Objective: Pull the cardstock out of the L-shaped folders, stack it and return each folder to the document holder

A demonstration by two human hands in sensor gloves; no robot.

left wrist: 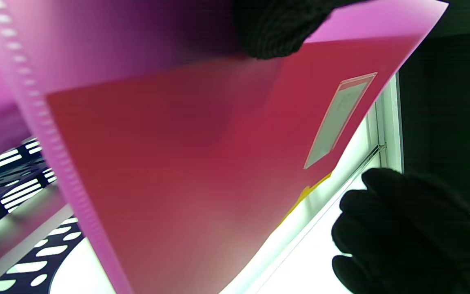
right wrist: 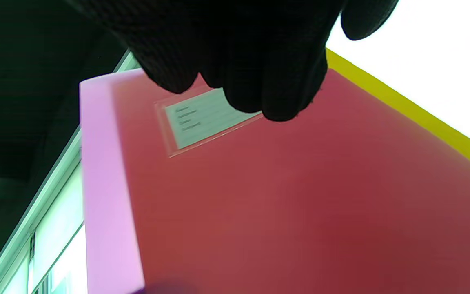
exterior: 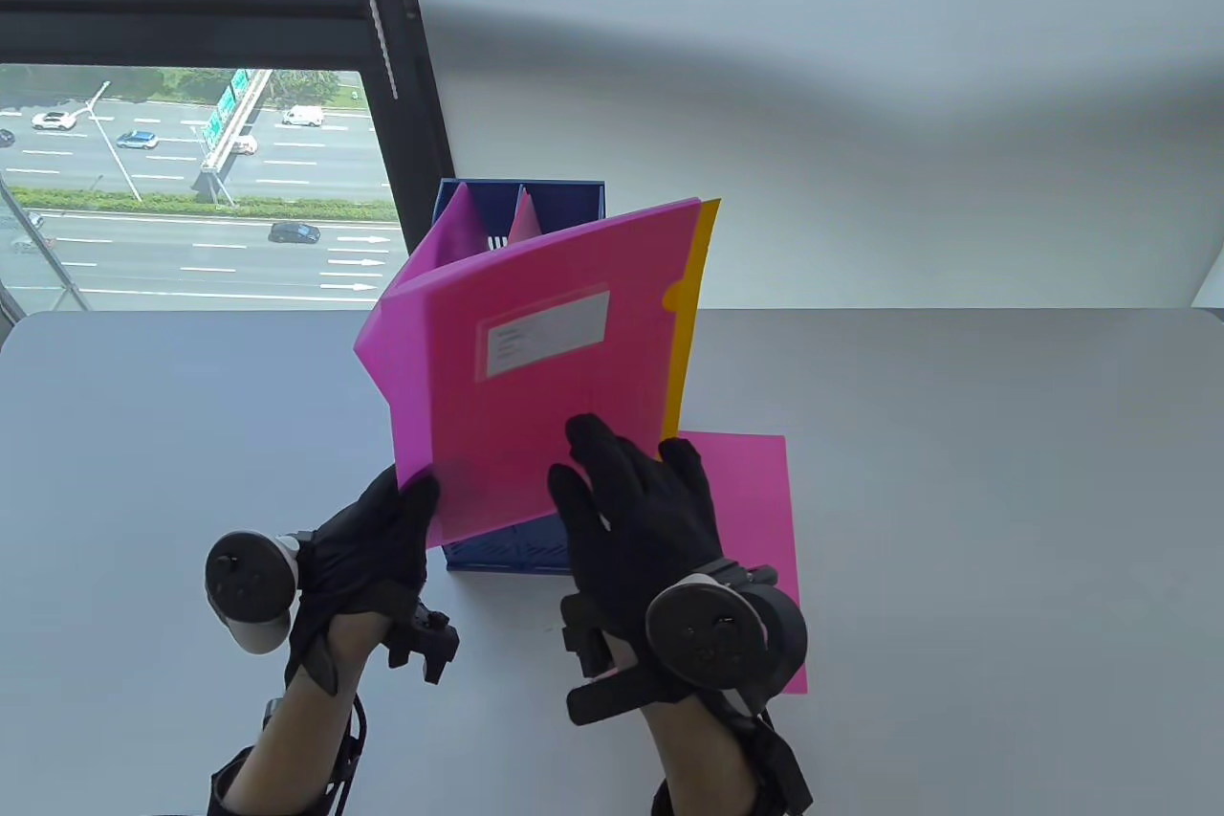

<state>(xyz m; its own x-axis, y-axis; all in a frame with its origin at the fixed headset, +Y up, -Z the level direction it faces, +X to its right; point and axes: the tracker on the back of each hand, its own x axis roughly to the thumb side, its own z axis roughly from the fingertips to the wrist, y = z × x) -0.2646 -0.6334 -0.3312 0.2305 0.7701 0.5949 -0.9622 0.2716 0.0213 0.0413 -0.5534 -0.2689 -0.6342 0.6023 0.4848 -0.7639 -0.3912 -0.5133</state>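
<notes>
holding the pink folder (exterior: 535,376) upright over the blue document holder (exterior: 507,558), left hand (exterior: 373,539) pinching its lower left corner. right hand (exterior: 636,510) lies spread near the lower right, nearest the yellow cardstock (exterior: 690,319) edge there. long axis near vertical, so the sheet should pull out rightward.

Pink folder (left wrist: 202,163) filling the frame, grey label pocket (left wrist: 339,118), black gloved fingertip (left wrist: 276,28) at its top edge

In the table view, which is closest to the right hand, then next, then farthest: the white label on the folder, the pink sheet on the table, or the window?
From the right hand:
1. Pink sheet, lying beside and under it.
2. White label, higher on the folder.
3. Window, far back left.
</notes>
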